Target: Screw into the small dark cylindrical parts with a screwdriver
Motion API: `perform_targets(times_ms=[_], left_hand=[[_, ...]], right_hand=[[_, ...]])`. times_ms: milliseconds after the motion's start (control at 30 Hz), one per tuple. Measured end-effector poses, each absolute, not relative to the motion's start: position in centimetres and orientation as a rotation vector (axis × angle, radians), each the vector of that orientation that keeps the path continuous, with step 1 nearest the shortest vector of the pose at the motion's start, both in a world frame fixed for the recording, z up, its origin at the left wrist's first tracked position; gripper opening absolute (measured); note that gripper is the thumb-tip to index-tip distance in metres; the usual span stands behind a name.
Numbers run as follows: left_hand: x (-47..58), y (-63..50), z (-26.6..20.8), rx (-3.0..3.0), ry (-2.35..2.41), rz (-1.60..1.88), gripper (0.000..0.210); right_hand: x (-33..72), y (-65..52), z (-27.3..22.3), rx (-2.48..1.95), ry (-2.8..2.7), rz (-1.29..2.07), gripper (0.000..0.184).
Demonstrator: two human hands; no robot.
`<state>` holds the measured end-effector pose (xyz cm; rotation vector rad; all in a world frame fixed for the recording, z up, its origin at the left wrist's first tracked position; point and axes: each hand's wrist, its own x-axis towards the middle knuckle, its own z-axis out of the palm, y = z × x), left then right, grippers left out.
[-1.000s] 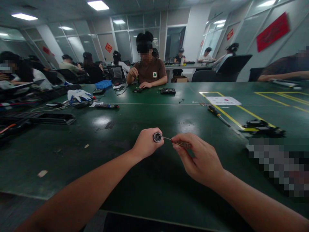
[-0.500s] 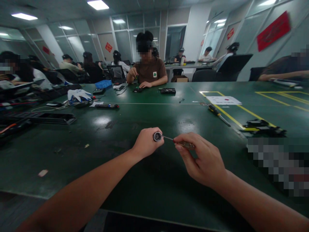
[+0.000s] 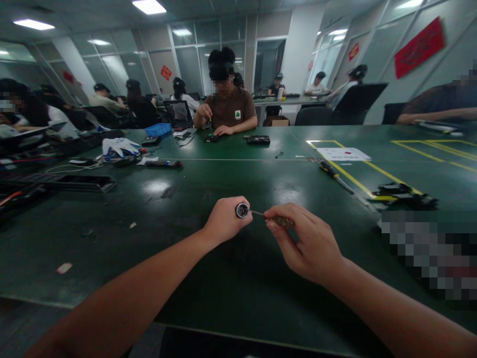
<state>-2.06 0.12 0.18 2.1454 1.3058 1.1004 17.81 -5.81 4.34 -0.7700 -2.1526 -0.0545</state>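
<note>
Right hand (image 3: 309, 238) had edged slightly nearer round part (image 3: 242, 211), thumb and fingers pinching screwdriver (image 3: 280, 220); shaft still reached part's side, so work looked ongoing. Left hand (image 3: 226, 219) stayed wrapped about round part, above table (image 3: 208, 303). Part's body hidden in fist; screwdriver tip unclear, handle partly covered by fingers

At mid-frame, the left hand (image 3: 227, 219) hides most of the round part (image 3: 242, 211) — its inner detail too small to tell; the right hand (image 3: 313, 243) partly covers the thin-shafted tool (image 3: 280, 220). Lower right, pixelation masks an object (image 3: 428, 253).
</note>
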Motion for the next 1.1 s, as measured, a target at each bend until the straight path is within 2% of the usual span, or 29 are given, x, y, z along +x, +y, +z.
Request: perform_targets(times_ms=[1100], left_hand=[[-2.19, -0.04, 0.51, 2.185, 1.32, 1.08, 0.005]], right_hand=[[17.72, -6.27, 4.5, -0.758, -2.155, -0.038, 0.014]])
